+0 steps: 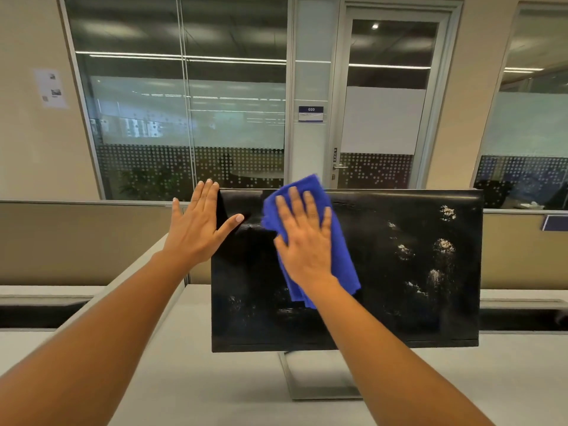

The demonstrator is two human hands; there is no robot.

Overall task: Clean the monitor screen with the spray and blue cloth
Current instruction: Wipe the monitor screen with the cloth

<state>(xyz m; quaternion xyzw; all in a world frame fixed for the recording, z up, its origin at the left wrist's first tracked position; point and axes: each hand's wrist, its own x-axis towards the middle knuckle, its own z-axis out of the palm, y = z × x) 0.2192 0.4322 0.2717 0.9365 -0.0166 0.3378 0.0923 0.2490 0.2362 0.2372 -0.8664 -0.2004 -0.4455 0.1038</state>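
- Right hand [307, 241]: laid flat, fingers straight and spread, palm pressed on the blue cloth [345, 265]. Nothing is gripped; the cloth is held against the glass by pressure alone.
- Cloth: bright blue and bunched, trapped between the right palm and the upper left-centre of the screen [399, 287]. Its long axis runs roughly top to bottom with a slight tilt. One end stands just above the monitor's top edge and the other hangs below the wrist.
- Left hand [196, 229]: open at the upper left corner of the monitor [461, 339], fingers straight and together. The thumb is spread across the front of the screen. Whether the fingers lie behind the panel or beside it cannot be told.
- Screen: black, unlit and glossy. Whitish spray patches [444, 245] are noted on the right half, with fainter smears low on the left and centre.
- Monitor: upright on a grey stand [319, 382], screen facing the person, long axis level from left to right.
- Desk [199, 379]: pale grey, with the stand resting on it.
- Dark recessed channels [40, 315] are seen to either side of the monitor; their contents cannot be made out.
- Behind: a low partition [76, 241], a frosted, dotted glass wall [184, 118] and a glass door [384, 118] with a small sign [311, 113] beside it.
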